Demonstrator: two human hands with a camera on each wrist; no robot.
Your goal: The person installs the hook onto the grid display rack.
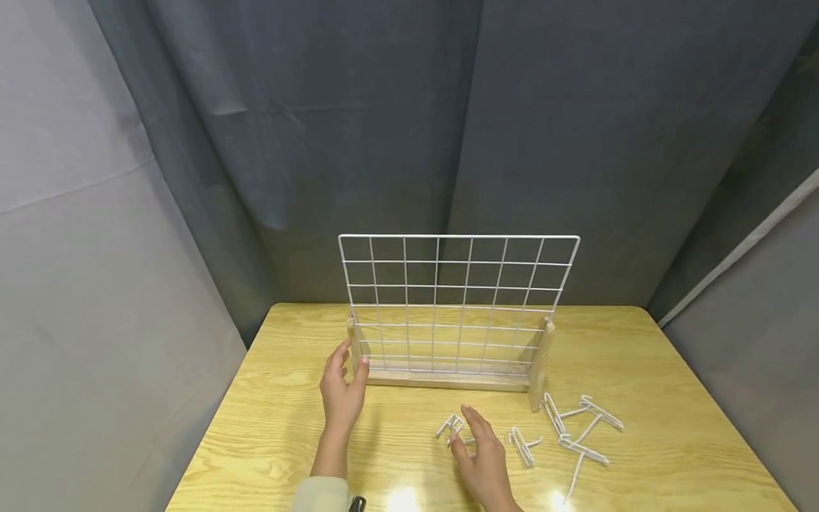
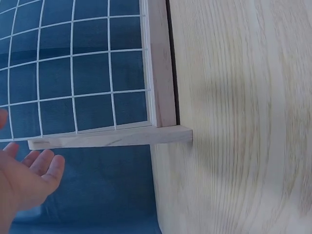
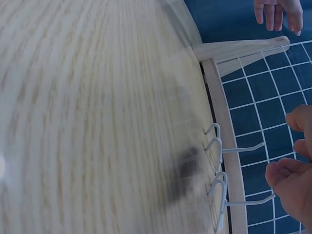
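A white wire grid panel stands upright in a wooden base with a side piece at each end. My left hand is beside the left wooden side piece, fingers loosely bent and a gap showing between them and the wood in the left wrist view. Over the table in front of the base, my right hand has its thumb and fingers apart, holding nothing. It is nearest to a white wire hook, partly hidden behind the fingers. A second white hook lies just to its right.
Several more white wire hooks lie in a loose group on the right part of the wood-grain table. Dark grey curtains hang behind the table, and a light grey cloth hangs at the left.
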